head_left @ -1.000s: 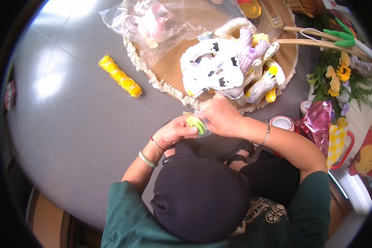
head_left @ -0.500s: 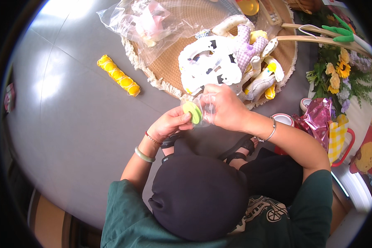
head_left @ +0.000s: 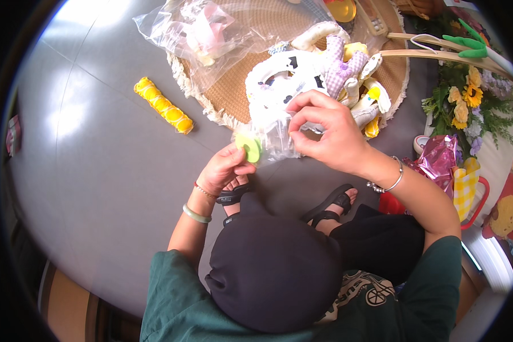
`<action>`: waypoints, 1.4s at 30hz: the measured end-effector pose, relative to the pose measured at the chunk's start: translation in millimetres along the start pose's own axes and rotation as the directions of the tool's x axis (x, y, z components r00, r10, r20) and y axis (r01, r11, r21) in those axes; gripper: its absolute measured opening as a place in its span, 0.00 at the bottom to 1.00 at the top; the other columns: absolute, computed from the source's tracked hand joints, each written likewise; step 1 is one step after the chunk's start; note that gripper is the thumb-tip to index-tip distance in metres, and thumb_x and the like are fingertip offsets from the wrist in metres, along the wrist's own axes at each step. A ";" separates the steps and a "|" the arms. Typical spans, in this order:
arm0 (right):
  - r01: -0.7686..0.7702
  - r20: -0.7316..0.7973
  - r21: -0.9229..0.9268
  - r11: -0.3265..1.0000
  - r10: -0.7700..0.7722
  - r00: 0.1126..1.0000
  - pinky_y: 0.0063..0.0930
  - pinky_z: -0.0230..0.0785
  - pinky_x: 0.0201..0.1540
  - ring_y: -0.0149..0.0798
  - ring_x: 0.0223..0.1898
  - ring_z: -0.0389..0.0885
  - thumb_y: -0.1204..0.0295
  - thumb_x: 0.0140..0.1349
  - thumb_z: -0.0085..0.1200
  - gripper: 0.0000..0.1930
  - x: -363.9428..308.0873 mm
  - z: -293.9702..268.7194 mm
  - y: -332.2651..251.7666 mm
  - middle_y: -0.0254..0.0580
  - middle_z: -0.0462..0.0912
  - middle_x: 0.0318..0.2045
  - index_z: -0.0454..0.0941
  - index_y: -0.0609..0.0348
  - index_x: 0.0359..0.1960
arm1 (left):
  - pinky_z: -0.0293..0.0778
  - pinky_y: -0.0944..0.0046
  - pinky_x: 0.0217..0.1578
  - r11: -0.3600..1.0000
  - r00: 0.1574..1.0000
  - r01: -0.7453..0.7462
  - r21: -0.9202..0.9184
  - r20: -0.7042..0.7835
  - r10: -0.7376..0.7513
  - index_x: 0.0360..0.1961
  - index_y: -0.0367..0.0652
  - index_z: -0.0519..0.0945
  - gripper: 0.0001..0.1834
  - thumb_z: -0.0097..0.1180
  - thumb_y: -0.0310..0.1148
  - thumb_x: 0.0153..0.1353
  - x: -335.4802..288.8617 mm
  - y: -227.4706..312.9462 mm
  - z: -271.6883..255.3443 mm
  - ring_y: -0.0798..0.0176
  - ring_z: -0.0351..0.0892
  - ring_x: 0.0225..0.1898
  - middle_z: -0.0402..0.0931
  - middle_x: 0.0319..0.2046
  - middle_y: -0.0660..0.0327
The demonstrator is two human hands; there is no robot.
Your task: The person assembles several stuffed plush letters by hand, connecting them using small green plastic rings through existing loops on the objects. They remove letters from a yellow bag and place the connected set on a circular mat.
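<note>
In my left hand (head_left: 227, 167) is a flat, rounded lime-green piece (head_left: 248, 147), pinched between thumb and fingers. Around and beside it a crinkled clear plastic bag (head_left: 278, 138) stretches to the right. My right hand (head_left: 335, 134) is closed on the bag's other side, thumb and index finger curled together; the exact grip is partly lost against the white cloth behind. Just beyond my hands lies a white plush item with black patches (head_left: 282, 82), next to a lilac checked soft piece (head_left: 339, 67).
A round woven mat (head_left: 225, 94) with a fringed edge lies on the grey floor. On it rests a large clear bag (head_left: 182, 34) with pink material. A yellow fabric roll (head_left: 164, 106) lies to the left. Artificial flowers (head_left: 470, 97) and pink foil (head_left: 437, 162) are at the right.
My right hand has moved right and slightly up, drawing the clear bag out wider. My left hand, with the green piece, has shifted a little left.
</note>
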State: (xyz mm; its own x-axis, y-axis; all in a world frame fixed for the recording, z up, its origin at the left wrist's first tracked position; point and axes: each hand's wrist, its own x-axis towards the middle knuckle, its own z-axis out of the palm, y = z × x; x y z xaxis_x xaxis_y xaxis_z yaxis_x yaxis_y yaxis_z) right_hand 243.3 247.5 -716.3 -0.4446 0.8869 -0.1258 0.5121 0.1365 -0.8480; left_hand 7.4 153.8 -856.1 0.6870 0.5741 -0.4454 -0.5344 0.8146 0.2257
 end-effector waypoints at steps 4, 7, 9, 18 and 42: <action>-0.254 0.045 0.138 0.957 0.250 0.967 0.25 0.72 0.42 0.31 0.37 0.80 0.78 0.53 0.59 0.04 2.6 -13.7 0.4 0.36 0.81 0.32 0.78 0.63 0.29 | 0.55 0.73 0.25 0.994 0.990 -0.051 0.100 -0.124 0.064 0.39 0.42 0.73 0.16 0.54 0.46 0.67 -3.5 4.5 -24.3 0.74 0.52 0.21 0.61 0.23 0.72; -0.479 0.188 0.385 0.789 0.441 0.878 0.20 0.72 0.39 0.24 0.33 0.78 0.76 0.59 0.58 0.05 1.8 -19.3 3.2 0.32 0.81 0.30 0.78 0.65 0.34 | 0.58 0.73 0.26 0.983 0.938 0.029 0.180 -0.345 0.036 0.44 0.41 0.73 0.16 0.57 0.42 0.66 -1.6 2.8 -36.9 0.73 0.54 0.22 0.63 0.24 0.72; -0.529 0.239 0.526 0.666 0.481 0.843 0.18 0.71 0.37 0.23 0.30 0.77 0.76 0.60 0.58 0.05 2.0 -20.4 2.8 0.33 0.81 0.30 0.78 0.65 0.35 | 0.60 0.71 0.25 0.855 0.898 -0.007 0.518 -0.373 0.233 0.48 0.37 0.70 0.20 0.60 0.40 0.64 3.5 -2.5 -45.8 0.72 0.57 0.21 0.64 0.22 0.71; -0.294 0.271 0.105 0.950 0.257 0.928 0.19 0.68 0.28 0.22 0.26 0.76 0.76 0.56 0.60 0.04 -6.5 -31.7 -18.7 0.32 0.79 0.24 0.79 0.63 0.29 | 0.66 0.67 0.24 0.403 0.915 -0.129 0.906 -0.049 0.402 0.40 0.35 0.71 0.09 0.56 0.28 0.64 -7.4 46.4 106.1 0.66 0.67 0.20 0.68 0.18 0.58; -0.275 0.129 0.641 0.717 0.253 0.959 0.20 0.71 0.44 0.28 0.39 0.78 0.83 0.59 0.59 0.07 -6.0 -59.0 -34.3 0.37 0.79 0.36 0.82 0.67 0.40 | 0.56 0.77 0.26 0.958 0.987 -0.160 0.238 0.040 0.155 0.55 0.45 0.72 0.18 0.45 0.43 0.72 40.0 44.3 161.3 0.78 0.60 0.24 0.69 0.36 0.73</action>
State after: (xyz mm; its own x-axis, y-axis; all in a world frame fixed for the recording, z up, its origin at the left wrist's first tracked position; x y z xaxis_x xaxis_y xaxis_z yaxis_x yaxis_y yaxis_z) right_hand 271.7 263.6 -656.1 -0.3916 0.8281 -0.4011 0.0179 -0.4290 -0.9031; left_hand 90.7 226.2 -724.2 0.6150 0.6965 -0.3697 -0.5046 0.7079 0.4942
